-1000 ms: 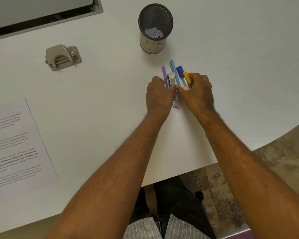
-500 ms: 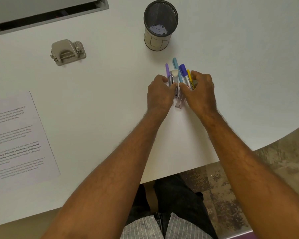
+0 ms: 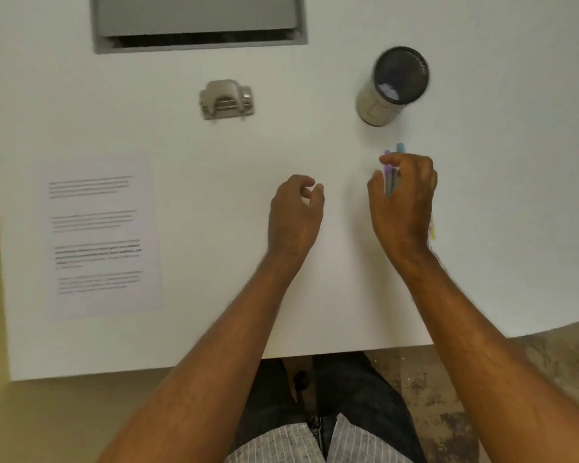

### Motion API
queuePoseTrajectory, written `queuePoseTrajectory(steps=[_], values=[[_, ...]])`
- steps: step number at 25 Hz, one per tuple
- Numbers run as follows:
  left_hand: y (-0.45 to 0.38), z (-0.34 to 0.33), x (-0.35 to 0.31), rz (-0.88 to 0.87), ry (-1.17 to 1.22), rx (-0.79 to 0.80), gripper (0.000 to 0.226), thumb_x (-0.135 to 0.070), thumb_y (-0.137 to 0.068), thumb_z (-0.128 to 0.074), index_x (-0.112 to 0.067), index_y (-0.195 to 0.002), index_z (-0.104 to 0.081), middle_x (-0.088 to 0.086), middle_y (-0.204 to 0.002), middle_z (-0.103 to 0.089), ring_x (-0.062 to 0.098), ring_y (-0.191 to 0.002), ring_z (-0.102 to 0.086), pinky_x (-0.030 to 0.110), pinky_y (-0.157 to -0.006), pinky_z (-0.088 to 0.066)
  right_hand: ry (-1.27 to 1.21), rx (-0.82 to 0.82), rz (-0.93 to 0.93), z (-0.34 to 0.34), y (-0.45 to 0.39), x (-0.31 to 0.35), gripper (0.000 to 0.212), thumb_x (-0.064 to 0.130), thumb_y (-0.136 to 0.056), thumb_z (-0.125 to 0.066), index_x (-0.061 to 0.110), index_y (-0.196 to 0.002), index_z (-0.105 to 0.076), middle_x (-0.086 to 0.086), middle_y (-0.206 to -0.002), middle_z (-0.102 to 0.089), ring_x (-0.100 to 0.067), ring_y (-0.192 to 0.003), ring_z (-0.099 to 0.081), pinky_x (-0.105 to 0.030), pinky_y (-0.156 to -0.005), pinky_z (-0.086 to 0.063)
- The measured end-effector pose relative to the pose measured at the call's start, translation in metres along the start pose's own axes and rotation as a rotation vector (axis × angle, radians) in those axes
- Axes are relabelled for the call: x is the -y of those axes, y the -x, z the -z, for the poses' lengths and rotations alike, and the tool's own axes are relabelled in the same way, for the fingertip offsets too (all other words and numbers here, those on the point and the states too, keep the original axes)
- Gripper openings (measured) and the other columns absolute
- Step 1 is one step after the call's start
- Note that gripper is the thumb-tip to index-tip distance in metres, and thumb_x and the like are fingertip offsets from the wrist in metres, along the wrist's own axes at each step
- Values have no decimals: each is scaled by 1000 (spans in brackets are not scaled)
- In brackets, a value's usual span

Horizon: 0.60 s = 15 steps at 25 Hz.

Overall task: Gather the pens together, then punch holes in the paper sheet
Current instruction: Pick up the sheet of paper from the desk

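White desk, seen from above. Right hand — fingers curled around a bunch of pens, tips pointing toward the mesh cup just beyond. Left hand — loosely curled, empty, apart from the pens. Hole punch farther back; printed paper sheet far left.
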<state>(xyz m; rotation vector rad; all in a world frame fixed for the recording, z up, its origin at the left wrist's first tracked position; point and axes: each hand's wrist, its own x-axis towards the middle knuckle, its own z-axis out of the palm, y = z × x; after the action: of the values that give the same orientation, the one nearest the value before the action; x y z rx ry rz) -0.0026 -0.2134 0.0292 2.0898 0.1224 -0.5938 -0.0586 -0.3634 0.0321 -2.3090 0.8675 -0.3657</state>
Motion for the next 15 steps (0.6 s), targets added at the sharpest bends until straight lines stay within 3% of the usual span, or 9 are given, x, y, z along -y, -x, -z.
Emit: queuePoseTrajectory(steps=[2, 7, 11, 15], values=[[6, 52, 30, 19, 27, -129, 21, -34, -101, -58, -22, -114, -69, -9, -106, -69, 2, -88, -64, 23, -79, -54, -61, 121, 71, -28, 19, 37, 22, 23, -98, -61, 21, -120, -63, 10, -121, -50, -21, -116, -57, -45, -93, -55], [39, 182, 119, 154, 3, -442, 19, -26, -102, -59, -19, -117, -69, -4, -114, -67, 3, -84, -60, 3, -73, -44, -99, 481, 207, -106, 70, 121, 21, 27, -100, -62, 24, -121, -62, 15, -117, -50, -11, -106, -59, -36, -86, -57], [62, 232, 179, 194, -210, -514, 30, -26, -100, -65, -18, -129, -64, 2, -133, -59, 19, -122, -53, 33, -103, -50, -35, 704, 338, -162, 92, 169, 31, 33, -100, -65, 24, -129, -58, 14, -122, -49, -13, -116, -57, -35, -95, -55], [55, 238, 209, 233, -462, -402, 52, -35, -95, -72, -18, -142, -56, 9, -155, -43, 28, -140, -40, 45, -109, -43, 65, 765, 410, -204, 82, 200, 43, 36, -98, -66, 21, -137, -53, 1, -137, -50, -19, -127, -53, -34, -99, -50]])
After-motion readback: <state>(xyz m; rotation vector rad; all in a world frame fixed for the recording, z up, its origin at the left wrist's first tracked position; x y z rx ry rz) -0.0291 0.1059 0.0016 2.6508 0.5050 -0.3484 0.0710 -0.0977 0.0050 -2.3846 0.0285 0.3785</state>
